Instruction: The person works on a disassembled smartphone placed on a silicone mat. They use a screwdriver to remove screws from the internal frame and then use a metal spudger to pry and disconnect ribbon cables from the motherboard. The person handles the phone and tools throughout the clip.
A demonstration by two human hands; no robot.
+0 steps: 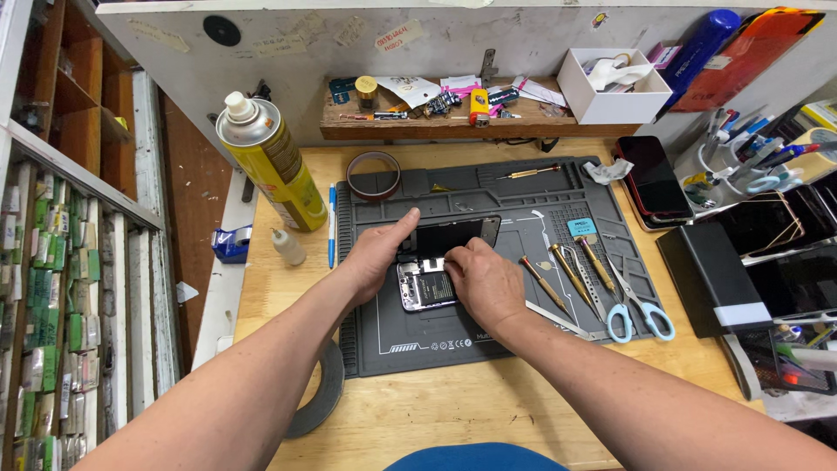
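Wooden and cluttered, the counter [488, 410] carries a dark grey repair mat [436, 336] where both hands meet over an opened phone [425, 286]. From my remote seat I read the left hand [377, 255] as propping the phone's black screen panel [449, 235] — thumb raised along its near-left edge, fingers behind it — so the panel stands tilted up and away from the body, likely to keep the insides exposed. How firmly that grip closes I cannot tell, since the fingers are hidden behind the panel. The right hand [485, 281] lies curled over the phone body just right of the left grip, fingertips pressed down at the top edge of the exposed board, pinched together on something too small for me to make out.

Just right of the right hand lie small screwdrivers [571, 275] and tweezers [586, 277], fanned out within easy reach, and beyond them blue-handled scissors [635, 307]. Beyond the left grip sits a roll of brown tape [374, 174] on the mat's far corner. Farther left of that grip stand a yellow spray can [270, 161], a blue pen [331, 225] and a small white dropper bottle [287, 246] — well apart from the phone. Far right of both hands, a dark red phone [652, 179] rests by a cup of pens.
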